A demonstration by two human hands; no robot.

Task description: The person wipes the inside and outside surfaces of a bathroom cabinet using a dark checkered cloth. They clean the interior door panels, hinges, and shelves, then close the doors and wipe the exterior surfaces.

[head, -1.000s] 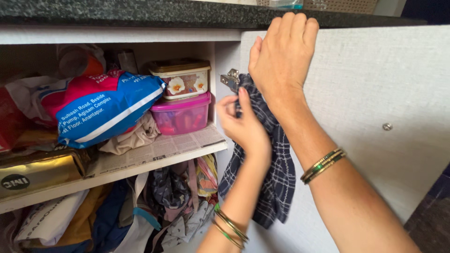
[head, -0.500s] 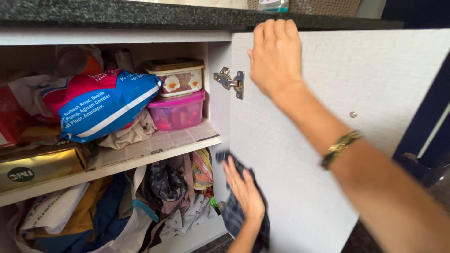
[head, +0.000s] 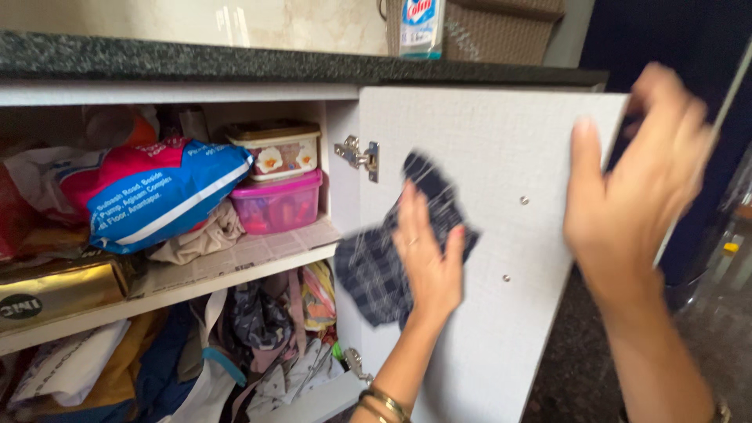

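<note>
My left hand point(head: 427, 262) presses a dark checked cloth point(head: 376, 266) flat against the inside of the open white cabinet door point(head: 486, 157), just below and right of the upper metal hinge point(head: 358, 153). The cloth is motion-blurred. My right hand point(head: 634, 184) grips the door's outer right edge near the top, thumb on the inner face and fingers wrapped behind it. Gold bangles sit on my left wrist point(head: 384, 403).
The open cupboard holds a blue and pink bag point(head: 157, 192), a cream-lidded box point(head: 276, 149) on a pink tub point(head: 278, 204), a gold box point(head: 55, 294) and bundled cloths below. A dark stone counter point(head: 235, 63) runs above, with a bottle point(head: 421, 27) on it.
The door has swung further open. My left hand rose with the cloth from low by the bottom shelf to mid-door. My right hand shifted from the door's top to its outer edge.
</note>
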